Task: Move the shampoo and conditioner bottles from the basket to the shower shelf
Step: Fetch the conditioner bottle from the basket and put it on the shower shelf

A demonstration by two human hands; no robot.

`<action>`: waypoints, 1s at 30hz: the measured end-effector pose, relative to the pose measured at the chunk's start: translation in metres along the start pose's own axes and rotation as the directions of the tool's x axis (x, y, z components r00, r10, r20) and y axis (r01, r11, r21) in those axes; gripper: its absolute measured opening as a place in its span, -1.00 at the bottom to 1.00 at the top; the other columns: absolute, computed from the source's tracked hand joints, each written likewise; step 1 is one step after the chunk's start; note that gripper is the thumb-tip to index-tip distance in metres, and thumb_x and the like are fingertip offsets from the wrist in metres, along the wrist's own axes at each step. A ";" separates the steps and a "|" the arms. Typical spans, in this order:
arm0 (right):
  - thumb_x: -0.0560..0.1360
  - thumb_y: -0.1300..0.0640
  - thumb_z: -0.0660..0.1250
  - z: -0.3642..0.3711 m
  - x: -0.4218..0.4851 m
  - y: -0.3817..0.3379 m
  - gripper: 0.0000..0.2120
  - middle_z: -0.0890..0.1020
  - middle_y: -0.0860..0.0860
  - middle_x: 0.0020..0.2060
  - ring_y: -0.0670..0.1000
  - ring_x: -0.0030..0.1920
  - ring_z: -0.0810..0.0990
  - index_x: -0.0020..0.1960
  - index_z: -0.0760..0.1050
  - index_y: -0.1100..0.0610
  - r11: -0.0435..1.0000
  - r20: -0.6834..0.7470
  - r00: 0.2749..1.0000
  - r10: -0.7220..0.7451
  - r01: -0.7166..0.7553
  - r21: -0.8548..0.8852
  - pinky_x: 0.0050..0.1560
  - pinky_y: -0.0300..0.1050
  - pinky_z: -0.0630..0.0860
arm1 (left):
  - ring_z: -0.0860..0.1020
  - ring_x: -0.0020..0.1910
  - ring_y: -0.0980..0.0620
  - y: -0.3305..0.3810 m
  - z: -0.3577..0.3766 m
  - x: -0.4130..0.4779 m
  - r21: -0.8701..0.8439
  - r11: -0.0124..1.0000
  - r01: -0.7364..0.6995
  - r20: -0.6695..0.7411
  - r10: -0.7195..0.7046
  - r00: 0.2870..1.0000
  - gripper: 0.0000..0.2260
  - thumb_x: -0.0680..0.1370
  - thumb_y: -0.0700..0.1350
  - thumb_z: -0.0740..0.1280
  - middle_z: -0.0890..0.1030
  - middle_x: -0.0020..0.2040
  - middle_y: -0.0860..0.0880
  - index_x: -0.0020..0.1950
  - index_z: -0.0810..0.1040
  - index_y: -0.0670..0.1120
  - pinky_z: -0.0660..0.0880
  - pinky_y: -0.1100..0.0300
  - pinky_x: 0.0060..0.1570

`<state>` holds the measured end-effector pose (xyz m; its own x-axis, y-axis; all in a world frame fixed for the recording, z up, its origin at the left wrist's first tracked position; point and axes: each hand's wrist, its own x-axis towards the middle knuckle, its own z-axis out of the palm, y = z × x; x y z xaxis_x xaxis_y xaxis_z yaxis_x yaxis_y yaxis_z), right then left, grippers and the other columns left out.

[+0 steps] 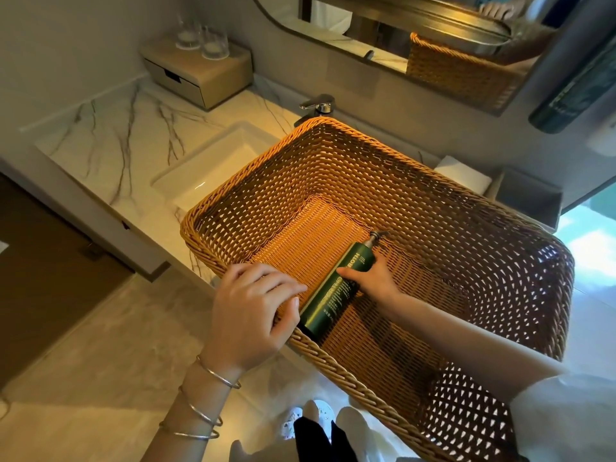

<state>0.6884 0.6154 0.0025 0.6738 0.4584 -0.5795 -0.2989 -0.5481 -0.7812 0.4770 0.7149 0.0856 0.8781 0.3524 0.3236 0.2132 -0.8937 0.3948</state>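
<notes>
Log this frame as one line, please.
stage: pickup | right hand: grip closed on green bottle lying in basket | left hand: holding basket rim | shelf: not in view

A big woven basket (416,195) fills the middle and right of the picture. It is golden brown, with tall sides full of small holes. One dark green bottle (333,288) lies on its side on the basket floor, near the lower left wall. Its silver pump top points to the upper right.
</notes>
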 end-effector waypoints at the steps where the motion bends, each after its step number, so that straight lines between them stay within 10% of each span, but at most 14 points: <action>1: 0.31 0.22 0.51 0.001 -0.002 -0.003 -0.29 0.49 0.08 0.13 0.07 0.14 0.49 0.34 0.21 0.15 1.000 0.040 0.999 -0.012 0.011 0.003 0.21 0.01 0.44 | 0.54 0.00 0.11 0.000 0.000 0.000 0.000 1.000 0.000 -0.003 0.000 1.000 -0.68 0.54 0.02 0.12 0.66 -0.07 0.13 -0.02 0.67 0.03 0.30 0.15 0.04; 7: 0.37 0.34 0.42 0.012 -0.011 -0.009 -0.23 0.43 0.00 0.20 0.09 0.23 0.47 0.44 0.11 0.04 0.989 0.184 0.974 -0.133 0.142 -0.039 0.29 0.15 0.39 | 0.54 -0.01 0.11 0.000 0.001 0.000 0.002 1.000 -0.006 -0.015 0.006 1.000 -0.68 0.53 0.00 0.12 0.66 -0.08 0.13 -0.04 0.67 0.03 0.32 0.13 0.02; 14: 0.03 -0.06 0.60 0.063 -0.027 0.019 0.12 0.44 0.07 0.25 0.10 0.22 0.46 0.43 0.04 -0.08 0.989 0.207 0.975 -0.074 0.098 -0.106 0.24 0.22 0.43 | 0.53 -0.03 0.11 0.001 0.001 -0.001 0.006 1.000 -0.005 -0.034 0.005 0.999 -0.69 0.53 -0.01 0.13 0.66 -0.10 0.12 -0.06 0.68 0.01 0.34 0.11 0.00; 19: 0.23 0.27 0.54 0.045 -0.011 0.009 -0.03 0.43 0.07 0.25 0.10 0.22 0.46 0.46 0.05 0.00 0.975 0.226 0.971 -0.081 0.124 -0.183 0.25 0.15 0.43 | 0.53 -0.02 0.12 0.000 0.002 -0.001 0.005 1.000 -0.003 -0.035 0.003 0.999 -0.69 0.53 -0.01 0.13 0.66 -0.09 0.12 -0.06 0.68 0.02 0.32 0.13 0.01; 26: 0.24 0.09 0.54 0.028 0.005 0.004 0.00 0.28 0.12 0.29 0.12 0.29 0.26 0.47 -0.02 -0.06 0.669 0.084 0.950 -0.301 0.273 -0.691 0.26 0.11 0.31 | 0.53 -0.02 0.13 0.000 0.003 -0.002 -0.011 1.000 0.017 -0.040 -0.017 0.999 -0.66 0.55 0.01 0.10 0.66 -0.09 0.13 -0.05 0.68 0.04 0.29 0.16 0.04; 30: 0.23 -0.09 0.51 0.028 0.016 0.009 -0.03 0.34 0.08 0.24 0.10 0.24 0.34 0.46 0.02 -0.03 0.744 0.100 0.952 -0.291 0.290 -0.602 0.23 0.10 0.39 | 0.53 -0.03 0.12 0.001 0.004 -0.002 -0.001 1.000 0.019 -0.052 -0.019 0.998 -0.68 0.53 -0.02 0.11 0.66 -0.10 0.13 -0.06 0.68 0.03 0.29 0.15 0.03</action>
<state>0.6775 0.6377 -0.0207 0.6608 0.6654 -0.3474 0.3802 -0.6957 -0.6094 0.4769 0.7126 0.0818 0.8505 0.3834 0.3601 0.2295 -0.8865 0.4019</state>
